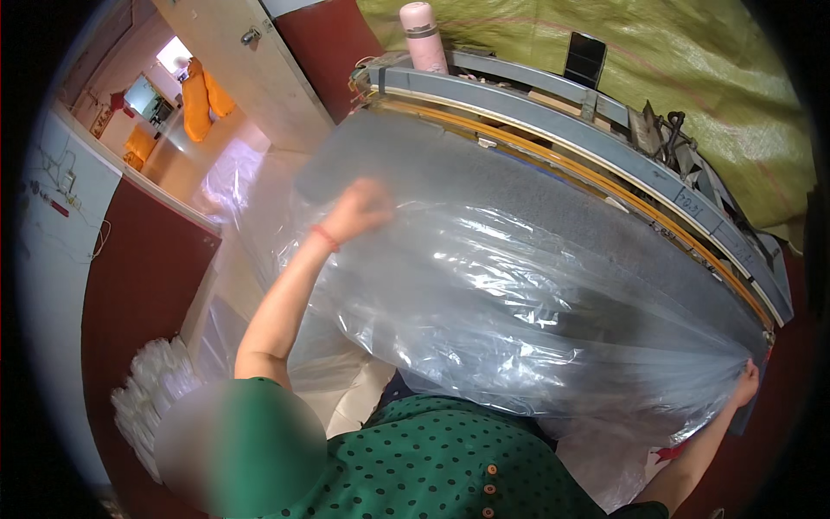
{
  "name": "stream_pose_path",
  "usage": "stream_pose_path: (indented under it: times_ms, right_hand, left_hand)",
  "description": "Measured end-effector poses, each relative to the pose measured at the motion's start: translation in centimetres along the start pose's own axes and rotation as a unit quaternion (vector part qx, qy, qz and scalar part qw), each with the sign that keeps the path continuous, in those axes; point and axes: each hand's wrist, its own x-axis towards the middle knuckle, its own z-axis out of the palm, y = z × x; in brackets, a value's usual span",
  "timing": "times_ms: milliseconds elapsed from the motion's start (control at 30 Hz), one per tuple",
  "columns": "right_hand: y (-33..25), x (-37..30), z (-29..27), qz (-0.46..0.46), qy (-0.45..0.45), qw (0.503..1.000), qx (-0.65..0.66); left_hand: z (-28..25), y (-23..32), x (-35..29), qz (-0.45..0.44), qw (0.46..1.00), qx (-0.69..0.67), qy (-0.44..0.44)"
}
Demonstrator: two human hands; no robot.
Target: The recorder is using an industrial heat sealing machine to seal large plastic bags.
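Lying in loose, crinkled folds over a grey tabletop [501,169], the clear plastic sheet [510,290] is thin, see-through and streaked with bright glints. Its pleats fan out across the table from the right end, where the right hand [748,385] pinches the gathered film between closed fingers. The left hand [359,210] is over the sheet's far left part, too blurred to tell whether its fingers are spread or pressed together, or whether they touch the film. The sheet's near edge droops in front of the green dotted shirt [432,463]. Along the far side, a bare strip of tabletop gives open room before a yellow strip [553,147] and a blue-grey metal rail [562,108]. A closed pink bottle [424,39] stands behind the rail's left end, its contents hidden; metal pieces [661,134] lie in the space behind the right part.
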Motion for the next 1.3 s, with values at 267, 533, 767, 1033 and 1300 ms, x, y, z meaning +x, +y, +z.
stream_pose_path:
  times_ms: [267, 533, 767, 1033, 1300]
  right_hand:
    - [1.2, -1.2, 0.9, 0.026, -0.009, 0.999, 0.022]
    - [4.3, -0.9, -1.0, 0.016, 0.055, 0.979, 0.197]
    - [-0.2, -3.6, -4.4, 0.070, 0.120, 0.940, 0.311]
    - [1.3, 4.0, -1.7, 0.167, 0.092, 0.840, 0.508]
    - [-8.3, 4.5, 6.9, 0.005, 0.172, 0.927, 0.333]
  left_hand:
    - [-0.7, -0.8, -0.1, -0.245, 0.914, -0.320, 0.040]
    - [2.0, 0.9, 0.0, -0.095, 0.983, -0.031, 0.155]
    - [1.5, 2.7, 0.5, -0.152, 0.984, 0.000, 0.093]
    - [0.9, 3.2, 8.6, -0.147, 0.847, -0.372, 0.349]
    - [7.3, -7.7, 15.5, -0.221, 0.811, -0.374, 0.391]
